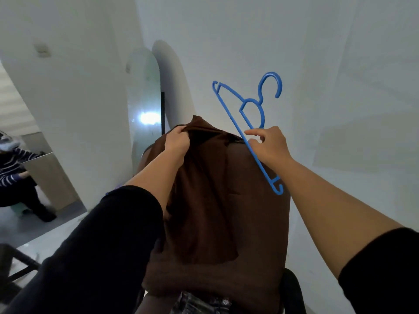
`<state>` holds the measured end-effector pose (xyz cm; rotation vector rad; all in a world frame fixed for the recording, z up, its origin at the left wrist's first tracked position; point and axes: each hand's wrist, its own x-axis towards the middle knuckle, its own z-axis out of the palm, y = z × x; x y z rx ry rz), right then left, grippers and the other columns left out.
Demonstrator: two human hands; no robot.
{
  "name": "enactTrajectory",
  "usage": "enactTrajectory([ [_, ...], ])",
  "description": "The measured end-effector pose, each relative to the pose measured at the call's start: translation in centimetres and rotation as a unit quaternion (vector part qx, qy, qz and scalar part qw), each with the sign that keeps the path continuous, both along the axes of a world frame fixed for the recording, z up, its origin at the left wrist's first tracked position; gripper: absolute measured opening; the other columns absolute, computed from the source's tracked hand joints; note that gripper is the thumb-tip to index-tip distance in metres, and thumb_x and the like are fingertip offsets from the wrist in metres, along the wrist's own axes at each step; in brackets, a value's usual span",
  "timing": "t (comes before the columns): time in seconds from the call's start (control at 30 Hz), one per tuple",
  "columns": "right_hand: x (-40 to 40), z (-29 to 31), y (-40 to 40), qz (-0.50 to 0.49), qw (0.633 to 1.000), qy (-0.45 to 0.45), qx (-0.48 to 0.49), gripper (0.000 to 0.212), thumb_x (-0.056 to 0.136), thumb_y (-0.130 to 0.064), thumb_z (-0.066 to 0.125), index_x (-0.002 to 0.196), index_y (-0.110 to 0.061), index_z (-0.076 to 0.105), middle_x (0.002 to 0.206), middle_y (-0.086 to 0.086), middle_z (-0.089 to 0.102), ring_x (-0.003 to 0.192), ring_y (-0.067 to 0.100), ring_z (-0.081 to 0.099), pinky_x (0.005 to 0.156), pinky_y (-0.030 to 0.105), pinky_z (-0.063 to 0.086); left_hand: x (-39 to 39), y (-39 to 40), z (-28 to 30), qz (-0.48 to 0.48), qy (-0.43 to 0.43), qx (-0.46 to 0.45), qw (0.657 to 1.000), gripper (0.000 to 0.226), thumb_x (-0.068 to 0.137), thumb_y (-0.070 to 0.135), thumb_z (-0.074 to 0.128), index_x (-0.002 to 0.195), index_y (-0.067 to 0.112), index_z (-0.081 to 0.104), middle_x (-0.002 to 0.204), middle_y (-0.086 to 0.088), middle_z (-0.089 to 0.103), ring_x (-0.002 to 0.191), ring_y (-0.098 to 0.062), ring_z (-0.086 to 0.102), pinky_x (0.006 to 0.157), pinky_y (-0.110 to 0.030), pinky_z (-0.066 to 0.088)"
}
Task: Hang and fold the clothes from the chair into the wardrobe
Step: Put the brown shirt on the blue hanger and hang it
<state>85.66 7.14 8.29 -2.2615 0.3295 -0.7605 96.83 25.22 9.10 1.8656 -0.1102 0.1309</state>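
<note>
A dark brown garment (217, 200) hangs in front of me, held up at its top edge. My left hand (176, 141) grips that upper edge with curled fingers. My right hand (267, 146) holds a blue plastic hanger (247, 123) by its lower bar, tilted, with the hook pointing up and right. The hanger's lower end lies over the garment's right shoulder area. Below the garment, dark patterned clothing (199, 302) lies on a black chair (292, 288).
White walls stand ahead and to the right. An arched mirror (145, 105) leans against the wall behind the garment. At the far left a person (13, 173) in a striped top sits by a wooden panel. Dark chair legs (13, 264) show at the lower left.
</note>
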Motion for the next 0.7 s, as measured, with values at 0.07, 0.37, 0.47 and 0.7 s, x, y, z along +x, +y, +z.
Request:
enactTrajectory([
  [0.07,-0.6,1.2,1.5,0.007,1.0,-0.002,-0.001,0.036,0.089,-0.018,0.06,0.124,-0.025,0.062,0.112,0.012,0.047,0.08,0.008,0.046,0.089,0.019,0.04,-0.6,2.1,0.7,-0.045,0.0,-0.07,0.996,0.034,0.098,0.01,0.034,0.118,0.021,0.06,0.109,-0.002,0.059,0.099,-0.018,0.052,0.089,-0.029,0.045],
  [0.37,-4.3,5.2,10.6,0.042,0.999,-0.007,0.007,0.079,0.079,-0.027,0.075,0.146,-0.031,0.033,0.126,0.012,0.035,0.115,0.022,0.045,0.107,0.03,0.033,-6.9,12.1,7.8,-0.258,-0.015,-0.322,0.911,0.04,0.098,-0.004,0.025,0.097,0.018,0.058,0.096,-0.003,0.064,0.087,-0.016,0.063,0.083,-0.028,0.053],
  [0.47,-5.4,5.6,13.1,0.051,0.998,-0.011,0.033,0.075,0.077,-0.029,0.076,0.142,-0.031,0.038,0.123,0.009,0.035,0.106,0.015,0.039,0.105,0.028,0.033,-9.0,14.5,9.7,-0.271,-0.018,-0.355,0.895,0.039,0.098,-0.005,0.027,0.097,0.016,0.06,0.089,-0.005,0.07,0.08,-0.017,0.068,0.075,-0.03,0.058],
  [0.7,-7.9,6.3,20.1,0.074,0.997,0.004,-0.029,0.026,0.086,-0.029,0.065,0.104,-0.011,0.07,0.113,0.017,0.05,0.102,0.029,0.054,0.08,0.026,0.037,-12.3,21.7,10.5,-0.243,-0.036,-0.305,0.92,0.029,0.098,0.001,0.034,0.1,0.015,0.059,0.1,-0.009,0.064,0.09,-0.024,0.063,0.082,-0.034,0.056],
])
